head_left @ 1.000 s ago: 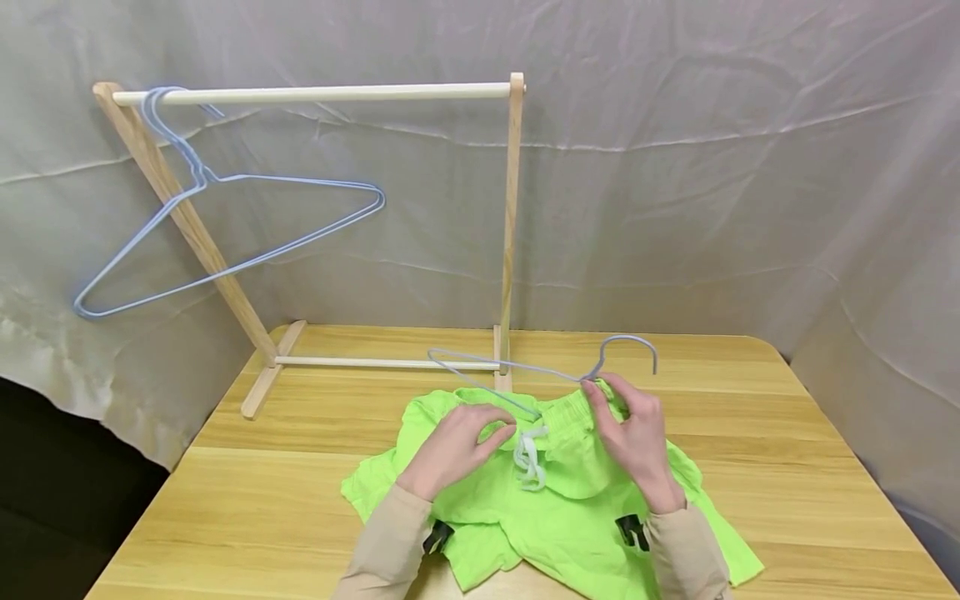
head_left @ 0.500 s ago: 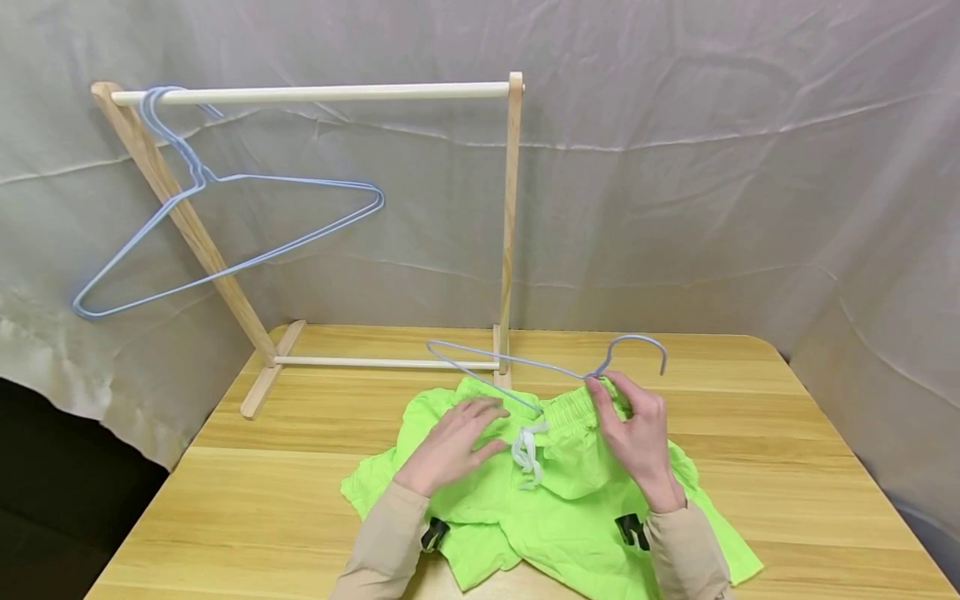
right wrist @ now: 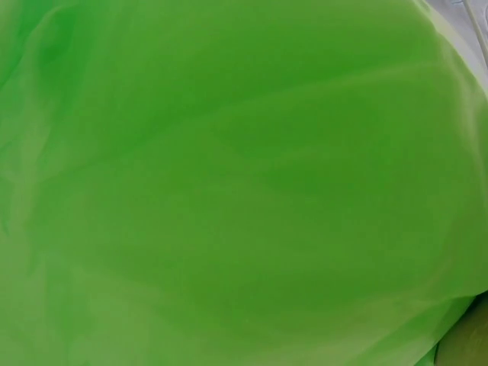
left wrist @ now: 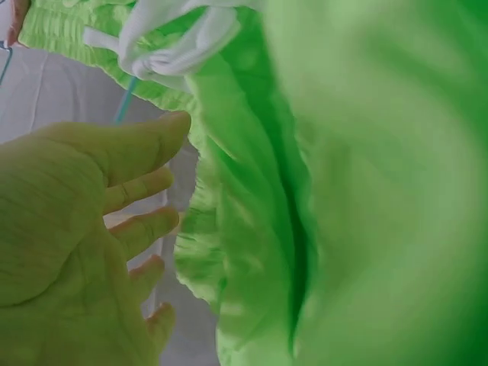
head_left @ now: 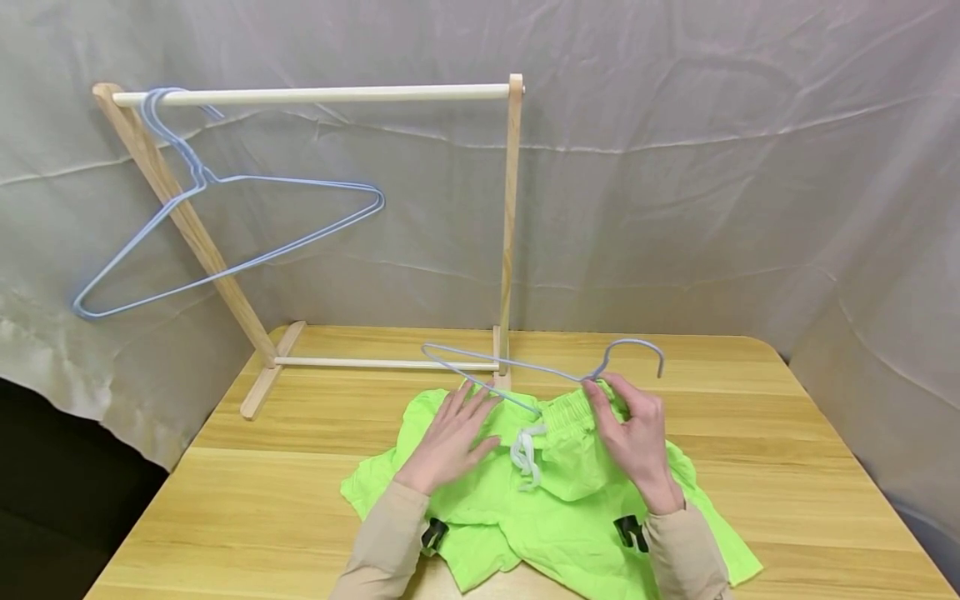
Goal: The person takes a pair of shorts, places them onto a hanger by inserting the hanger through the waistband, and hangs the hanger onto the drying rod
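Observation:
Neon-green shorts [head_left: 547, 533] lie on the table, a white drawstring [head_left: 527, 458] tied at the front of their gathered waistband [head_left: 567, 417]. One end of a blue wire hanger [head_left: 634, 341] is inside the waistband on the right; its other end sticks out above the left side. At the hanger's neck, my right hand [head_left: 636, 437] pinches the waistband together with the wire. My left hand [head_left: 452, 442] is spread over the left part of the shorts, fingertips near the waistband edge. In the left wrist view its fingers [left wrist: 145, 229] look extended, holding nothing. Green cloth fills most of the right wrist view.
A wooden rack [head_left: 512, 233] stands at the back left of the table [head_left: 787, 467]. Matching blue hangers [head_left: 300, 179] hang at the left end of its white rail [head_left: 337, 94]. Grey cloth [head_left: 675, 208] hangs behind the table.
My left hand's fingers have gone from curled in near the drawstring to spread out, reaching farther up and left. The right hand keeps its pinch; the hanger has shifted slightly.

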`<state>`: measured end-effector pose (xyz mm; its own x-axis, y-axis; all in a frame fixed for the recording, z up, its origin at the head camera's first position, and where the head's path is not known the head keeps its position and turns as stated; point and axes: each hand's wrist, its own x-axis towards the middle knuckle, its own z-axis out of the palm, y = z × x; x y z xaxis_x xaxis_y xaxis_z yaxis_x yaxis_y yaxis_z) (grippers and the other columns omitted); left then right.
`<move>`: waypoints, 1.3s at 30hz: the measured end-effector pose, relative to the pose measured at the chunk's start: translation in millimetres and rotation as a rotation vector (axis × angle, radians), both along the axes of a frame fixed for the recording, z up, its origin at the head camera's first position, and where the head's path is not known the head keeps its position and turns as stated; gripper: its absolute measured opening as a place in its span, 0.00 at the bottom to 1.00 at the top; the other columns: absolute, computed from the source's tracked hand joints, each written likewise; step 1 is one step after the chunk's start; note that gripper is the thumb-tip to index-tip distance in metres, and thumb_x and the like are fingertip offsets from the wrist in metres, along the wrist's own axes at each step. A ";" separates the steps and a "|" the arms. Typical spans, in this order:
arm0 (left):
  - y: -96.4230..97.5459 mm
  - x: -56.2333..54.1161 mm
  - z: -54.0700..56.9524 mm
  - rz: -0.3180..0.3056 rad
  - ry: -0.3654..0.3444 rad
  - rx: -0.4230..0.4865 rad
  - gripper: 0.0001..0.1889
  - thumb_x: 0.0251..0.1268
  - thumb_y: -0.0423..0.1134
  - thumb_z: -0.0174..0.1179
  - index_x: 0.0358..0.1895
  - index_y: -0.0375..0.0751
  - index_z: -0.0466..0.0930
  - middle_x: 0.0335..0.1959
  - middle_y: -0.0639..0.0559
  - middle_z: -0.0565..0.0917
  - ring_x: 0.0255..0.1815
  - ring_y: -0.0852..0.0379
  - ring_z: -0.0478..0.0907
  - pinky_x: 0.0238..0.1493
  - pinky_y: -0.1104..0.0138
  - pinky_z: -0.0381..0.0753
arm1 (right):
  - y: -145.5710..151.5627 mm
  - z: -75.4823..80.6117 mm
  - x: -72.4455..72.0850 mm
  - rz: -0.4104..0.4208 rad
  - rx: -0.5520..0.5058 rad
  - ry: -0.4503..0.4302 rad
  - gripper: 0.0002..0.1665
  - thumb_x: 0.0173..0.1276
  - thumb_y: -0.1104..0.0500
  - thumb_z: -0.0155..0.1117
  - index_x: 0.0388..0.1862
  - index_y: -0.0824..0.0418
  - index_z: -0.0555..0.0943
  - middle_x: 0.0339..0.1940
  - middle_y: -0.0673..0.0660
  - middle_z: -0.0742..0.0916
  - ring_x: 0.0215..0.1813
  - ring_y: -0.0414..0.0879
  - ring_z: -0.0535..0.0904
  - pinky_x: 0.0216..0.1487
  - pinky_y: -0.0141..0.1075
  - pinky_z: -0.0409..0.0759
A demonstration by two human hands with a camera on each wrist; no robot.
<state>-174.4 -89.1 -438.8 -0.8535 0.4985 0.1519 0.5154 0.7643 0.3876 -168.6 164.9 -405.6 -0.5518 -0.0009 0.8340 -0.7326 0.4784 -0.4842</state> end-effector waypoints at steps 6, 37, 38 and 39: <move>-1.5 -1.6 -6.2 0.050 -0.012 -0.017 0.30 0.77 0.48 0.52 0.76 0.40 0.61 0.80 0.40 0.60 0.84 0.37 0.46 0.81 0.42 0.43 | -1.2 -0.8 -0.1 0.013 0.005 0.009 0.11 0.53 0.81 0.65 0.35 0.74 0.84 0.10 0.54 0.73 0.13 0.29 0.53 0.15 0.23 0.52; -46.8 -15.7 -0.8 0.290 -0.091 0.303 0.11 0.61 0.41 0.70 0.42 0.39 0.85 0.39 0.48 0.89 0.34 0.59 0.77 0.39 0.65 0.78 | 1.9 3.3 3.2 0.023 -0.040 -0.024 0.09 0.58 0.78 0.65 0.36 0.71 0.85 0.20 0.61 0.85 0.17 0.27 0.56 0.18 0.24 0.56; -48.5 -16.0 0.9 0.287 -0.094 0.320 0.12 0.61 0.42 0.70 0.42 0.39 0.85 0.38 0.48 0.88 0.33 0.60 0.75 0.38 0.67 0.77 | 2.3 3.4 3.1 0.025 -0.045 -0.029 0.09 0.58 0.79 0.65 0.36 0.71 0.85 0.18 0.60 0.84 0.17 0.27 0.56 0.18 0.24 0.56; -50.2 -16.2 2.5 0.284 -0.090 0.335 0.12 0.60 0.42 0.70 0.43 0.39 0.86 0.36 0.49 0.87 0.31 0.61 0.74 0.37 0.68 0.75 | 2.8 3.2 2.8 0.024 -0.051 -0.031 0.09 0.58 0.79 0.65 0.36 0.71 0.85 0.17 0.59 0.82 0.17 0.27 0.55 0.18 0.24 0.55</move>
